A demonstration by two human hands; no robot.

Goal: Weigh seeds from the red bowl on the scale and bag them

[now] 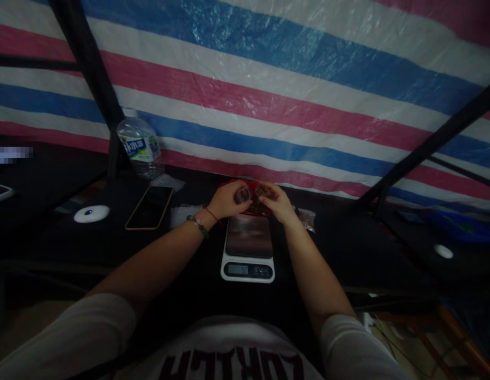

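A red tray (pixel 259 210) of small brown pieces lies behind a white digital kitchen scale (pixel 248 237), its display lit. At the tray's left side my left hand (pixel 228 199) is closed on a small clear plastic container (pixel 242 195); it could be a bag, the picture is too dark to be sure. My right hand (pixel 277 203) reaches over the tray's right side, fingers curled round some brown pieces (pixel 263 191) whose kind I cannot make out. Nothing rests on the scale's plate.
Left of my arms are a phone (pixel 150 208), a white round device (pixel 92 213), flat clear bags (pixel 184 215) and a large plastic bottle (pixel 140 145). A small filled bag (pixel 307 219) lies right of my right hand. Striped sheeting (pixel 269 105) and dark frame bars (pixel 88 58) stand behind.
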